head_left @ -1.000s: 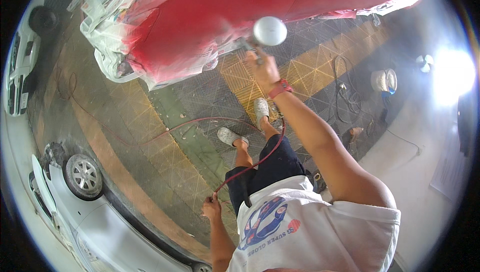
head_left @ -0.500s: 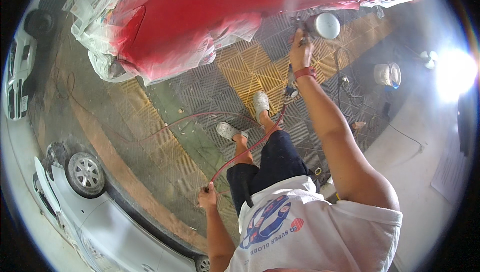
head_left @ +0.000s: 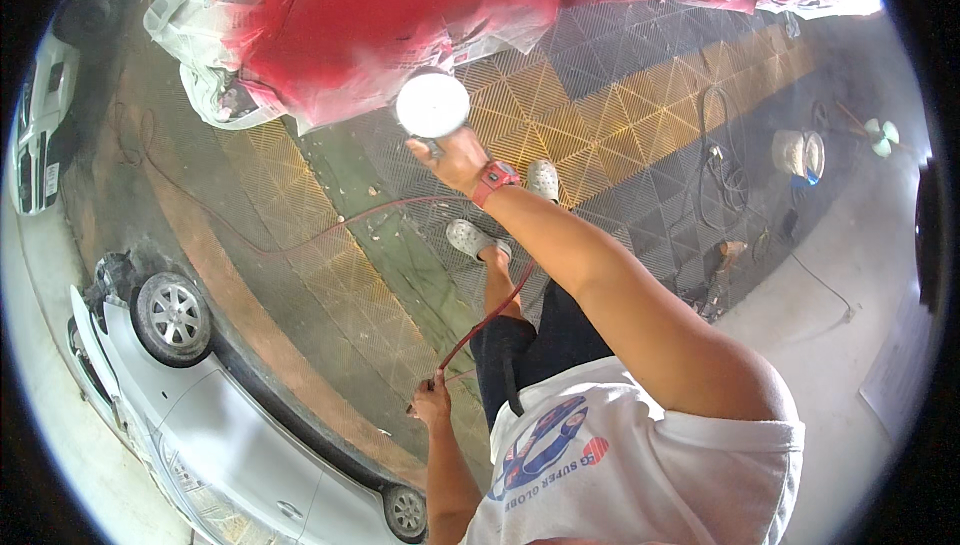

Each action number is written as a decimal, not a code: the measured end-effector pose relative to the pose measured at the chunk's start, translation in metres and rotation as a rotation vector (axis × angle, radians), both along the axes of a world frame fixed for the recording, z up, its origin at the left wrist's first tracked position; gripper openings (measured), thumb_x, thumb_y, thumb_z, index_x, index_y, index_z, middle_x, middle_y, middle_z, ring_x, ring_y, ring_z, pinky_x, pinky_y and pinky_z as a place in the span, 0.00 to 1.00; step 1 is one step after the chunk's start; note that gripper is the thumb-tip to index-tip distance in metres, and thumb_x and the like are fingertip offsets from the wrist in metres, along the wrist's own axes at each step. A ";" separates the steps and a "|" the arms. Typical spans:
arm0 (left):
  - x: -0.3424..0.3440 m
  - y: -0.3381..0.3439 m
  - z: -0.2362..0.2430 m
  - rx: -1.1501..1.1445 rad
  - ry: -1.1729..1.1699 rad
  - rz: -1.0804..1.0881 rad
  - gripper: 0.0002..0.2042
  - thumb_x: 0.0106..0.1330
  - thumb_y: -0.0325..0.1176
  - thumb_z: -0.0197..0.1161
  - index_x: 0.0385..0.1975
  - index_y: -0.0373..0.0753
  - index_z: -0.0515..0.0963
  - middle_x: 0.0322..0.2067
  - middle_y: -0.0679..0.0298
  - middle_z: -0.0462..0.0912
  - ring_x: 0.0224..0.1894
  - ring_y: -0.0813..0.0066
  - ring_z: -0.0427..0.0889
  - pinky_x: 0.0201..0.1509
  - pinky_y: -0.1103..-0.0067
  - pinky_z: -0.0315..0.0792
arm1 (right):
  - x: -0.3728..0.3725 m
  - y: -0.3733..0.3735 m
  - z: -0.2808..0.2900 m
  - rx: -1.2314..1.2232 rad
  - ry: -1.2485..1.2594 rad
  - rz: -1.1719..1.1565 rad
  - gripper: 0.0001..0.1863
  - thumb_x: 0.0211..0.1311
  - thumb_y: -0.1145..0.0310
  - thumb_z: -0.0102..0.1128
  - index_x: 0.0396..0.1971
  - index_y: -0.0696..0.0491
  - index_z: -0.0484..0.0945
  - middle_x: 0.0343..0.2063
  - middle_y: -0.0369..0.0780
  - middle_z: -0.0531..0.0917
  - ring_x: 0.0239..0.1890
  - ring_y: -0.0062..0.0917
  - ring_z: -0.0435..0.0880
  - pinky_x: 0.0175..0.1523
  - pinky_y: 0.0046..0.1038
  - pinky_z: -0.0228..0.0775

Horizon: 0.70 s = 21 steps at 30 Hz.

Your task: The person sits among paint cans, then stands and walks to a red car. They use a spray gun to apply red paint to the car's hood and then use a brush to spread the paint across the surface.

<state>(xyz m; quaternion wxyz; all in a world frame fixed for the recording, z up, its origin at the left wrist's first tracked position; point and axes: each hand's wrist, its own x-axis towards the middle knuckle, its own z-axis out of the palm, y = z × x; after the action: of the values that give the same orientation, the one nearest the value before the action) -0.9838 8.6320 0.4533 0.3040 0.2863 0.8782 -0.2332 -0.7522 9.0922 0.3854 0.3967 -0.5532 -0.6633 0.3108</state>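
A spray gun with a white cup (head_left: 432,105) is gripped by the right hand (head_left: 455,157) near the red car panel (head_left: 420,5); the red air hose (head_left: 480,320) is held in the left hand (head_left: 430,405).

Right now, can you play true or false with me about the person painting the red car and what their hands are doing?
1. The right hand holds a spray gun with a round white cup on top. True.
2. The left hand holds a yellow bucket. False: it grips a thin red hose.
3. The car body near the spray gun is red. True.
4. The person wears a red wristband on the right wrist. True.
5. The silver car at the lower left has no wheels. False: two wheels show.
6. The floor under the feet is green grass. False: it is grey and yellow grid tiles.
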 end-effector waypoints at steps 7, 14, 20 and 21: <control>0.020 0.020 -0.028 0.025 -0.153 -0.076 0.32 0.67 0.67 0.64 0.48 0.39 0.89 0.48 0.52 0.90 0.57 0.42 0.83 0.66 0.39 0.64 | 0.046 0.006 -0.009 -0.182 -0.081 0.024 0.26 0.72 0.48 0.65 0.55 0.55 0.85 0.47 0.53 0.89 0.46 0.51 0.88 0.51 0.45 0.82; 0.022 0.045 -0.053 -0.042 -0.158 -0.113 0.31 0.69 0.66 0.63 0.50 0.41 0.87 0.52 0.52 0.88 0.65 0.44 0.76 0.70 0.33 0.58 | 0.143 0.019 -0.038 -0.033 0.209 -0.305 0.27 0.79 0.55 0.58 0.69 0.55 0.76 0.43 0.44 0.88 0.43 0.29 0.86 0.52 0.32 0.78; 0.003 0.064 -0.058 0.067 -0.097 -0.015 0.28 0.72 0.61 0.62 0.46 0.37 0.87 0.45 0.48 0.89 0.51 0.43 0.85 0.62 0.46 0.70 | 0.186 0.040 -0.112 -0.145 0.818 -0.759 0.22 0.80 0.52 0.59 0.42 0.60 0.81 0.32 0.36 0.87 0.29 0.20 0.81 0.31 0.25 0.74; -0.001 0.071 -0.060 0.074 -0.097 0.008 0.28 0.73 0.61 0.62 0.45 0.36 0.87 0.43 0.47 0.89 0.47 0.43 0.86 0.59 0.48 0.73 | 0.193 0.048 -0.129 -0.149 0.870 -0.848 0.21 0.80 0.52 0.58 0.44 0.59 0.80 0.32 0.37 0.86 0.28 0.20 0.80 0.29 0.25 0.73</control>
<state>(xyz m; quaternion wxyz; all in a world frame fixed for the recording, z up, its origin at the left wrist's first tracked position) -0.9844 8.7029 0.3929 0.3363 0.3048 0.8716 -0.1851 -0.5596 9.1397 0.2565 0.6805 -0.6179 -0.1390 0.3685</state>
